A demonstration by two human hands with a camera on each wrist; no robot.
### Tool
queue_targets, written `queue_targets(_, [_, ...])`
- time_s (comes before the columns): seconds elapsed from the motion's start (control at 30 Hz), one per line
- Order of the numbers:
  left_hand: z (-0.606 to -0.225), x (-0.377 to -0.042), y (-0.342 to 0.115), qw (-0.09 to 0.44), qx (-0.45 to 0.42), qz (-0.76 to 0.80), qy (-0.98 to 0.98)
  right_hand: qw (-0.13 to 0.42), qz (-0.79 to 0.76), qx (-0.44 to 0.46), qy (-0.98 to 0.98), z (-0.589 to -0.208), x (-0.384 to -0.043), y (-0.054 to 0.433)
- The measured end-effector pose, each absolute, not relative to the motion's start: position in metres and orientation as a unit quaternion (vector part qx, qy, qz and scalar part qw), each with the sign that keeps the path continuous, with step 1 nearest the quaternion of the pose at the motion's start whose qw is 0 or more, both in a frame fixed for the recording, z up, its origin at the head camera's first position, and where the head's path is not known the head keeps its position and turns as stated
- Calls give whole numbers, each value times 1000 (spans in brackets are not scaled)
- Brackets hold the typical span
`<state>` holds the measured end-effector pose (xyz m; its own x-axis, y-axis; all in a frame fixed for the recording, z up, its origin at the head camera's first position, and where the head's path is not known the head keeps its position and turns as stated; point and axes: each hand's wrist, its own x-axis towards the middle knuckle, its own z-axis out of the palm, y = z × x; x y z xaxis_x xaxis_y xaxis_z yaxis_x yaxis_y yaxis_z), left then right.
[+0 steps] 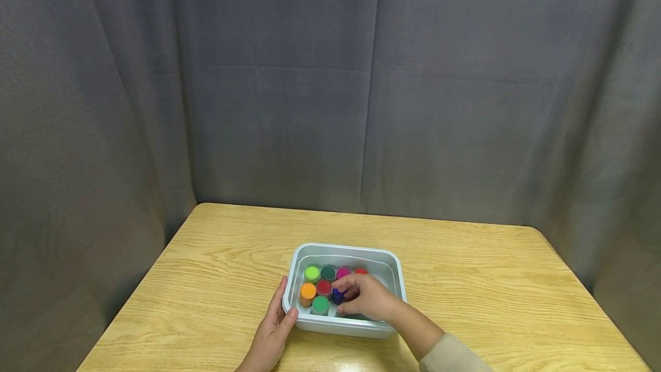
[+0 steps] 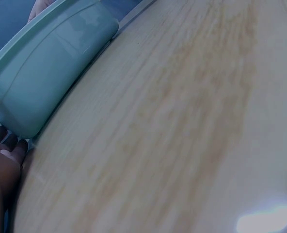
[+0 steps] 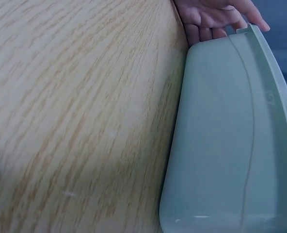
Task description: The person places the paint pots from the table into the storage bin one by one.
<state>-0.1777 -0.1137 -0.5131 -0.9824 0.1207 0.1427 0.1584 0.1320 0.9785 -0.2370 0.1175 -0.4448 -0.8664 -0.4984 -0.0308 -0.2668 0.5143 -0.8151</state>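
Note:
A pale, rounded plastic bin (image 1: 346, 328) stands upright on the table with small coloured paint jars inside. At its left end my left hand (image 1: 269, 332) holds it, thumb at the near corner of the rim and fingers along the outside. My right hand (image 1: 373, 299) reaches in over the near right side and pinches a dark blue paint jar (image 1: 338, 296). Around that jar sit an orange jar (image 1: 307, 294), a dark red jar (image 1: 323, 287) and a green jar (image 1: 320, 305). The right hand partly hides the jars at the right.
Along the bin's far side are a lime jar (image 1: 312, 273), a dark green jar (image 1: 327, 272), a magenta jar (image 1: 343, 272) and a red jar (image 1: 361, 271). The wooden table (image 1: 465, 268) extends around the bin. Grey curtains (image 1: 279, 102) hang behind and at both sides.

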Motion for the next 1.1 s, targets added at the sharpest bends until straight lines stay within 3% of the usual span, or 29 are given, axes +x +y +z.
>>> queue_targets(0.6, [-514,-180,-110,12,-85,-648,-757,134,-455,-200,857,-447,-239,121])
queue_targets(1.1, [-514,-176,-114,6,-92,-655,-750,86,-499,-157,848,-422,-240,152])
